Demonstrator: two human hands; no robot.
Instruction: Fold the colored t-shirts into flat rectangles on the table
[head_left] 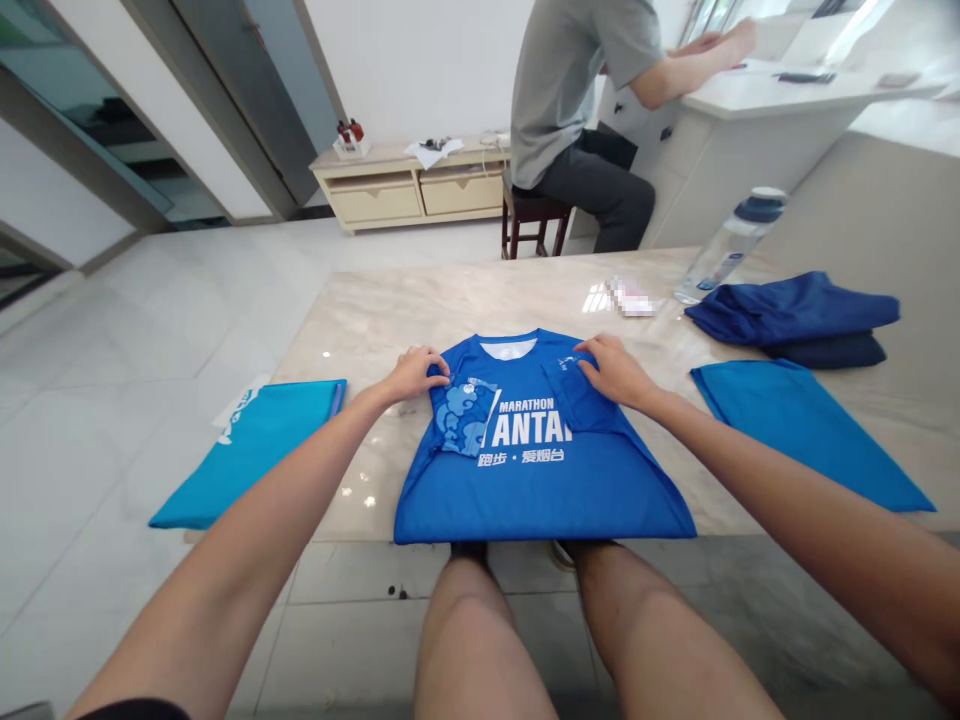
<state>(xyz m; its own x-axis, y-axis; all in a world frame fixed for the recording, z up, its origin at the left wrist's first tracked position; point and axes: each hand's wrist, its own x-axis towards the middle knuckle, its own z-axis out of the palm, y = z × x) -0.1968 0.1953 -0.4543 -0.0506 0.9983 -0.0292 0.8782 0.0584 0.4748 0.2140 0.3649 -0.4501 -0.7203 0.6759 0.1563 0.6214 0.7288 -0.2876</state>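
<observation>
A blue printed T-shirt (540, 500) lies flat at the near edge of the table, neck away from me. Both sleeves are turned inward over its front; the left one (463, 415) shows a light-blue pattern. My left hand (416, 374) is at the shirt's left shoulder, fingers and thumb closed on its folded edge. At the opposite shoulder, my right hand (616, 370) has thumb and forefinger on the fabric by the turned-in right sleeve (581, 395). The undersides of my fingers are partly hidden.
A folded teal garment (262, 440) lies left, another folded blue garment (802, 430) right. Behind that are a dark-blue crumpled garment (795, 310), a clear bottle (727, 245) and a small packet (632, 298). Beyond the table (420, 285), a person (566, 100) sits at a white counter.
</observation>
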